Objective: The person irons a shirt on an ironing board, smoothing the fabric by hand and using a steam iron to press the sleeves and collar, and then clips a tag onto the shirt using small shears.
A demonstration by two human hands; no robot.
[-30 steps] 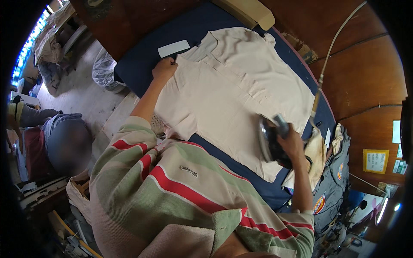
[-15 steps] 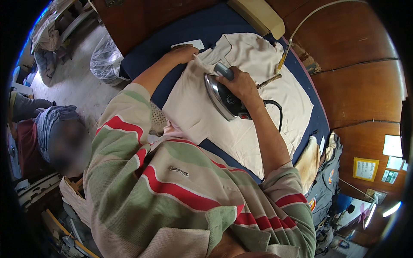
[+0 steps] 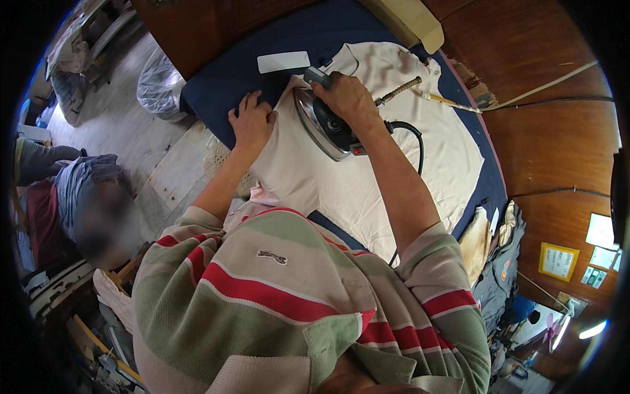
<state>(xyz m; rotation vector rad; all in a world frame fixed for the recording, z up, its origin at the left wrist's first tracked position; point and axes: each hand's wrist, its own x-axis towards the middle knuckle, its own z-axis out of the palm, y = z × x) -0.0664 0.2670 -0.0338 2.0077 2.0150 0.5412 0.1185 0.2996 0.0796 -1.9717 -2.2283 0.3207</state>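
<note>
1. The cream shirt point(image 3: 394, 164) lies flat on the blue-padded counter point(image 3: 223, 85) right in front of me, its long axis running from the near left edge, by my chest, away toward the far right, where the collar end nears a cream block point(image 3: 403, 20) at the counter's far rim.

2. My right hand point(image 3: 348, 98) is closed around the handle of the iron point(image 3: 321, 125), which sits on the shirt's left part. The iron's long axis runs across the cloth, its shiny body tilted toward me; I cannot tell which end is the nose.

3. My left hand point(image 3: 252, 121) lies open, palm down, fingers spread, on the shirt's left edge where cloth meets the blue padding. It is just beside the iron, to its left, not touching it.

4. The relation that counts: most of the unpressed-looking cloth spreads to the right of the iron and away from me, so it lies on the right hand's side; the left hand holds the opposite edge.

5. The black cord point(image 3: 410, 131) loops from the iron's right end over the shirt and passes behind my right forearm.

6. A white card point(image 3: 283, 62) rests on the padding just beyond my left hand, clear of the shirt.

7. A seated person point(image 3: 85, 203) is on the floor, well apart to my left.
</note>
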